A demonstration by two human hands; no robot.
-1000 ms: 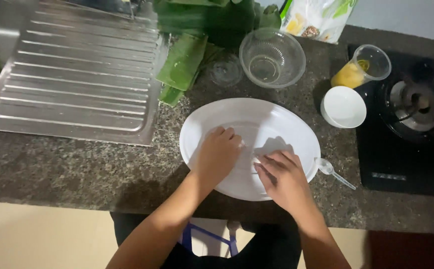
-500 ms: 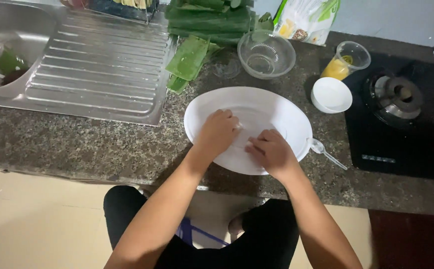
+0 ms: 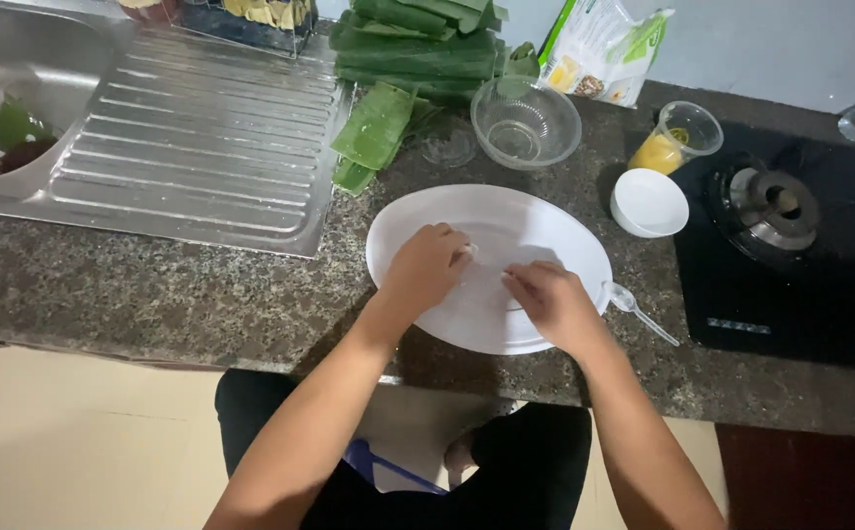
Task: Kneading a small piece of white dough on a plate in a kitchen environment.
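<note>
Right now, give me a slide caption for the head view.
Both hands, left hand and right hand, rest on a white plate on a granite counter.

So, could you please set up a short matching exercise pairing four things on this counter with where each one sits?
Things:
1. white plate
2. glass bowl
3. plastic spoon
4. small white bowl

Places:
A. just left of the black stove
B. under both hands
C. in front of the stacked green leaves
D. on the counter at the plate's right edge

Pairs: 1-B, 2-C, 3-D, 4-A
</note>
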